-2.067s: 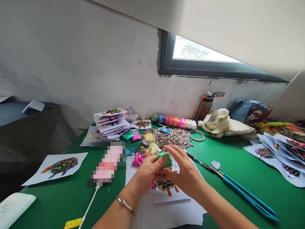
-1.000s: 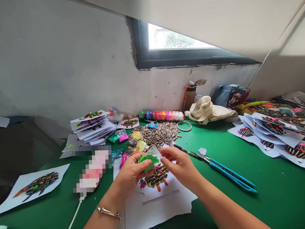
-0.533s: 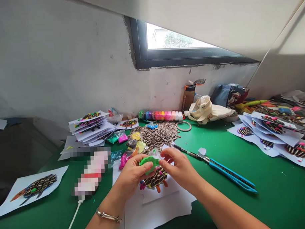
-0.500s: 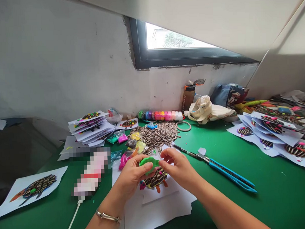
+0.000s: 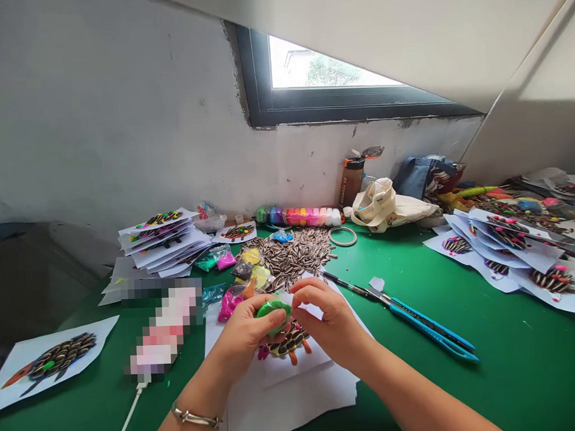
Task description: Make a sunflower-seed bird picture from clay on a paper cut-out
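My left hand (image 5: 253,327) is closed round a lump of bright green modelling clay (image 5: 271,310), its thumb pressed on the front. At the lump's right edge, my right hand (image 5: 326,311) pinches with thumb and forefinger; how much clay sits between those fingertips is hidden. Below both hands lies an animal picture made of striped sunflower seeds (image 5: 288,346), with a magenta head and orange legs, partly covered by my fingers. It rests on white paper sheets (image 5: 294,397).
Behind the hands are a heap of sunflower seeds (image 5: 301,253) and bagged clay (image 5: 229,305). To the right lie blue-handled scissors (image 5: 433,330) and a tape ring (image 5: 343,237). Seed-picture stacks stand left (image 5: 161,245) and right (image 5: 510,245). A brown bottle (image 5: 351,183) stands by the wall.
The right fingers have closed in on the clay's edge, and the clay looks more compact and folded in the left hand. The whole view has shifted slightly.
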Tool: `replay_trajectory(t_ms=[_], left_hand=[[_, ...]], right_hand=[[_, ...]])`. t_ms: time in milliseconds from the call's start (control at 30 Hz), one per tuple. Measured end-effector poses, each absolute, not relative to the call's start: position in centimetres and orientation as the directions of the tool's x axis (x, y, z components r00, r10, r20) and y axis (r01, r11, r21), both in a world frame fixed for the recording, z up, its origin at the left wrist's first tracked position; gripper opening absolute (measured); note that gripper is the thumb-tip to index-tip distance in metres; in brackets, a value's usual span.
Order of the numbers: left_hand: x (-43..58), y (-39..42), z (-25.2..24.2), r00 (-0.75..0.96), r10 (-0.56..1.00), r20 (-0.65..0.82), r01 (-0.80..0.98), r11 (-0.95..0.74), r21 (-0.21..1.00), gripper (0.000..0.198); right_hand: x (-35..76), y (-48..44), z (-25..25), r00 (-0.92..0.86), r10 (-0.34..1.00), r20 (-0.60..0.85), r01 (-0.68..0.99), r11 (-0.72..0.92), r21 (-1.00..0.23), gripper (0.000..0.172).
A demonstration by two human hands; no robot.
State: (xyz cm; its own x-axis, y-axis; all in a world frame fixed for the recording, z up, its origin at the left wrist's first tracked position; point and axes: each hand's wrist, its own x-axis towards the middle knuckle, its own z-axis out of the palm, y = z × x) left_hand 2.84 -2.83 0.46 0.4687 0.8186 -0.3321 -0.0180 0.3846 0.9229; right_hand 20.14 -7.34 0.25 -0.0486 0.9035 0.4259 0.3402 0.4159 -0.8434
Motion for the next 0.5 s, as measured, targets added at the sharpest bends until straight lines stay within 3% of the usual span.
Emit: replay_trajectory(t_ms=[200,500], left_hand=[[2.93,-2.96,0.41,0.473,0.813,-0.340,-0.026,0.399,0.917,0.039],[3.20,-3.35,0.29,0.549,0.774,-0.315,0.032,0.357,0.934,0.041]], right_hand=[[20.23,-7.47,0.23,-0.088,0.879,0.469,0.381,0.465,-0.799,0.013],[20.27,-7.69,-0.09,-0.034,0.908,0.419,0.499,0.379,-0.780,0.021]])
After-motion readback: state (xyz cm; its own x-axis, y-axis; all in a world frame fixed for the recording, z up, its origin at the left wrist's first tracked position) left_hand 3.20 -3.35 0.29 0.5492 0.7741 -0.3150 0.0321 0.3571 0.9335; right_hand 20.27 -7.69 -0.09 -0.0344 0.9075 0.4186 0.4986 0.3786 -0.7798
